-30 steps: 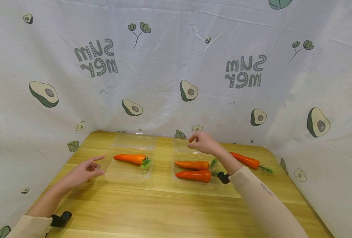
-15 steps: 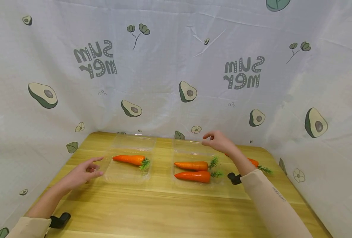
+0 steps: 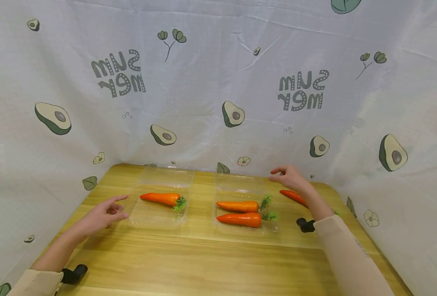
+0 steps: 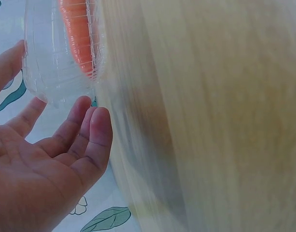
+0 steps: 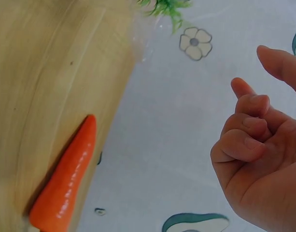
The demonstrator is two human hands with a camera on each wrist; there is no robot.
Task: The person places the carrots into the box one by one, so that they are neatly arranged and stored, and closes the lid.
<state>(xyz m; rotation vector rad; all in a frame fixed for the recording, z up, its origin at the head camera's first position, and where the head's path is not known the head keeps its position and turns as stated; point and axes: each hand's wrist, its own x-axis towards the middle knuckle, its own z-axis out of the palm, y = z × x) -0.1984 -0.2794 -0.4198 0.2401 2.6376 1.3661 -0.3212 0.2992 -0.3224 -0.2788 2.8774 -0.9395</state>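
Observation:
My left hand hovers with fingers spread at the left edge of a clear plastic container; whether the fingertips touch it I cannot tell. One orange carrot with a green top lies in that container. To its right, a second clear container holds two carrots, an orange one and a redder one. Holding nothing, my right hand is above the table's back right, its thumb and index finger apart and the other fingers curled. Near it lies a loose red-orange carrot, partly hidden by the forearm in the head view.
Both containers have their clear lids folded back, the left lid and the right lid. A pale printed cloth hangs behind and beside the wooden table.
My right hand has moved to the right, from above the right container's lid towards the loose carrot. The left hand and the carrots have stayed put.

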